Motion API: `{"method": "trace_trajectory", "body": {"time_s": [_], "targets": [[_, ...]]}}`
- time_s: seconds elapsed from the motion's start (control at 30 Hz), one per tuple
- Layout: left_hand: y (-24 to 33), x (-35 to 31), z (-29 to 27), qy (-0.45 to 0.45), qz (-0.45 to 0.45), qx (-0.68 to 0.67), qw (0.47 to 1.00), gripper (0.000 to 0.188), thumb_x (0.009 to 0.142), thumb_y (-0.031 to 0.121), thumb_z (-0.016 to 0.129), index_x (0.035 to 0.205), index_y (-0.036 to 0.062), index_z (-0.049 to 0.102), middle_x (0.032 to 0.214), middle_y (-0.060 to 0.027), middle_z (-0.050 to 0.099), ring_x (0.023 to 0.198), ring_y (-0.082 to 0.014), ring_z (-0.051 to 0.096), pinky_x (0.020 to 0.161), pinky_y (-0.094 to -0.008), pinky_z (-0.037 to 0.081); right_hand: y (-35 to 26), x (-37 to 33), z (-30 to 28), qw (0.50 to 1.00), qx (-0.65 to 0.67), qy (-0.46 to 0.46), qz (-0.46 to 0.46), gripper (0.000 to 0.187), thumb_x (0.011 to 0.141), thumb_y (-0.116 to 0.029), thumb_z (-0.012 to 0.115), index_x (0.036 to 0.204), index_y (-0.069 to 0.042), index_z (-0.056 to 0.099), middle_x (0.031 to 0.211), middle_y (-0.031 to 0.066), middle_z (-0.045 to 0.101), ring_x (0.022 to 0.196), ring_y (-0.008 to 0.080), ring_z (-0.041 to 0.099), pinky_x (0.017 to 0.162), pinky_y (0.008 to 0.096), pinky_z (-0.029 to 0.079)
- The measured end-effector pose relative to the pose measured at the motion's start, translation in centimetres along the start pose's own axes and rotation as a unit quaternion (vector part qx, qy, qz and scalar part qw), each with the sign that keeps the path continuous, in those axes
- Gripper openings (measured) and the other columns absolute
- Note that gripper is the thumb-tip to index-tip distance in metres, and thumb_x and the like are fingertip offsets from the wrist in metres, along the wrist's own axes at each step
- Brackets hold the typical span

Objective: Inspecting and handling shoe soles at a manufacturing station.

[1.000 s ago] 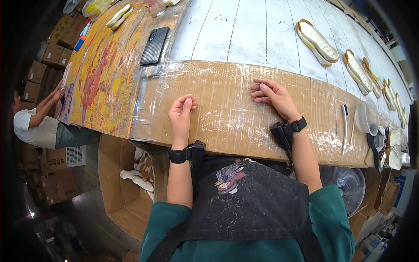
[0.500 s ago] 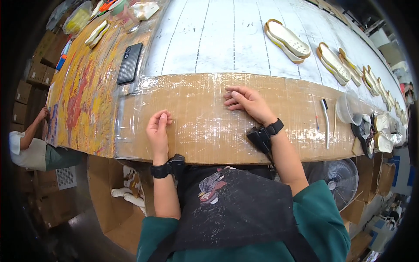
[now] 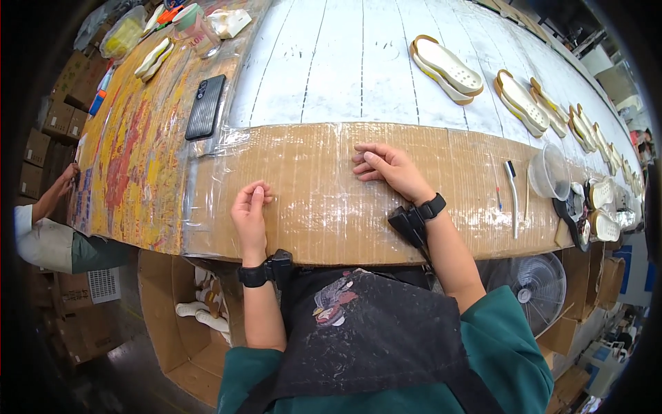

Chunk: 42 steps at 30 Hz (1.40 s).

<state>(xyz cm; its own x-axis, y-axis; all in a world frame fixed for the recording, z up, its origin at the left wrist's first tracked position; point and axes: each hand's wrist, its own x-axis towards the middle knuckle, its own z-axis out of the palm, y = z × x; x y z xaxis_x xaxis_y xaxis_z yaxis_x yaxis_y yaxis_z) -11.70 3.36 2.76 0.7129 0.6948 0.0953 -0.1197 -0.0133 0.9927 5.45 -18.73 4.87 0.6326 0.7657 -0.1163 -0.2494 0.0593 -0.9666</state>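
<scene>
The taped cardboard sheet (image 3: 386, 200) lies along the bench's near edge under my palms. I keep my left hand (image 3: 249, 214) and right hand (image 3: 386, 169) flat and unclenched, grasping nothing, pressing evenly. The brush (image 3: 512, 196) lies right of my right hand.

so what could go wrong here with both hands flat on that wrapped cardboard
1. The film over the cardboard looks wrinkled and glossy; the left hand or right hand might slip or snag it.
2. The phone lies on the film's loose corner, so tugging the film could drag it.
3. A brush and clear cup sit just right of the right forearm; a sideways sweep could knock them.
</scene>
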Motion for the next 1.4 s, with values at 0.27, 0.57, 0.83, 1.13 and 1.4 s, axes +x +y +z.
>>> {"method": "trace_trajectory", "body": {"time_s": [0.27, 0.57, 0.83, 1.13, 1.4], "targets": [[-0.1, -0.3, 0.1, 0.000, -0.001, -0.003, 1.000, 0.017, 0.086, 0.011, 0.052, 0.096, -0.0008, 0.056, 0.086, -0.0053, 0.059, 0.073, -0.0088, 0.053, 0.068, -0.0203, 0.044, 0.4, -0.2, -0.1, 1.000, 0.017, 0.006, 0.010, 0.034, 0.088, -0.015, 0.047, 0.117, 0.003, 0.044, 0.105, 0.0144, 0.054, 0.088, 0.0155, 0.056, 0.072, 0.0243, 0.050], [0.1, -0.6, 0.6, 0.002, -0.001, -0.010, 1.000, 0.016, 0.086, 0.011, 0.051, 0.096, -0.0007, 0.057, 0.085, -0.0048, 0.059, 0.073, -0.0086, 0.053, 0.068, -0.0206, 0.044, 1.0, -0.6, -2.7, 0.951, -0.006, 0.268, -0.152, 0.029, 0.075, 0.007, 0.049, 0.099, -0.004, 0.060, 0.128, 0.0084, 0.039, 0.101, 0.0149, 0.053, 0.060, 0.0187, 0.046], [-0.1, -0.7, 0.9, 0.000, 0.004, -0.012, 1.000, 0.015, 0.086, 0.010, 0.051, 0.095, -0.0008, 0.057, 0.085, -0.0045, 0.059, 0.073, -0.0085, 0.053, 0.068, -0.0210, 0.044, 0.0, -1.3, -2.3, 0.919, -0.048, 0.345, -0.183, 0.052, 0.063, 0.016, 0.031, 0.104, -0.003, 0.055, 0.138, 0.0087, 0.024, 0.116, 0.0232, 0.042, 0.052, 0.0187, 0.043], [-0.1, -1.0, 1.2, 0.001, 0.008, -0.002, 1.000, 0.016, 0.086, 0.010, 0.050, 0.095, -0.0011, 0.056, 0.085, -0.0047, 0.059, 0.073, -0.0085, 0.053, 0.068, -0.0207, 0.044, 0.0, -1.0, -2.8, 0.925, 0.089, 0.324, -0.176, 0.026, 0.081, 0.003, 0.044, 0.107, 0.002, 0.050, 0.125, 0.0126, 0.041, 0.099, 0.0179, 0.054, 0.063, 0.0199, 0.048], [0.0, -1.5, 1.9, 0.007, 0.012, 0.000, 1.000, 0.016, 0.086, 0.011, 0.051, 0.096, -0.0012, 0.056, 0.085, -0.0049, 0.059, 0.072, -0.0085, 0.053, 0.067, -0.0209, 0.044, 0.2, -2.0, -4.0, 0.956, 0.073, 0.245, -0.146, 0.025, 0.083, -0.004, 0.052, 0.107, 0.004, 0.049, 0.111, 0.0139, 0.054, 0.072, 0.0090, 0.057, 0.061, 0.0172, 0.047]]}}
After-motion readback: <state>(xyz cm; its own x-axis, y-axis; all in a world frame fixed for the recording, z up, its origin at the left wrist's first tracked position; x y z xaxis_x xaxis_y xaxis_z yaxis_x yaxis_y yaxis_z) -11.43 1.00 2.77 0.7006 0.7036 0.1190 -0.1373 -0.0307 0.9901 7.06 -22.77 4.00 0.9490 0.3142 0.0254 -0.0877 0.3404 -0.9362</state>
